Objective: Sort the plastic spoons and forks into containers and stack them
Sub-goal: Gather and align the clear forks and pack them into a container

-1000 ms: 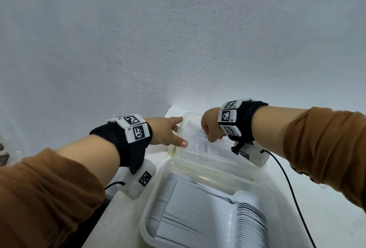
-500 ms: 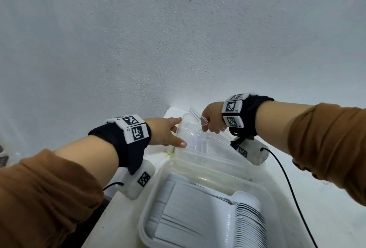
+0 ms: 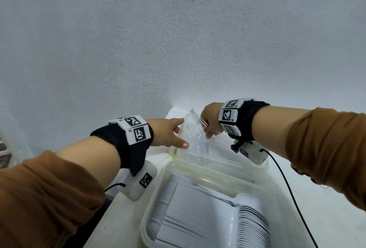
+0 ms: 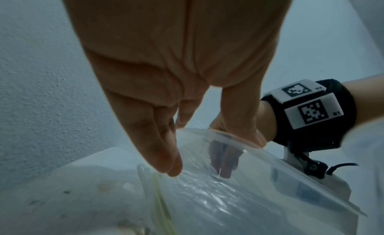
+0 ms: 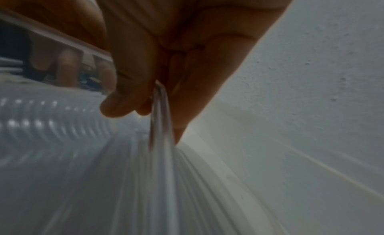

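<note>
I see rust-brown sleeves (image 3: 45, 194) pushed up both forearms. Each wrist wears a black fabric band (image 3: 126, 148) carrying white blocks with black square-pattern markers (image 3: 138, 133). A white camera housing (image 3: 138, 184) hangs beneath each wrist, marker-tagged, trailing a black cable (image 3: 287, 184).

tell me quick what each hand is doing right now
Left hand: open, straight fingers steady the far container by its rim.
Right hand: pinches a few clear forks above that container.

Head looks down; wrist views (right apparently blurred) close on container (image 3: 200, 149).
</note>
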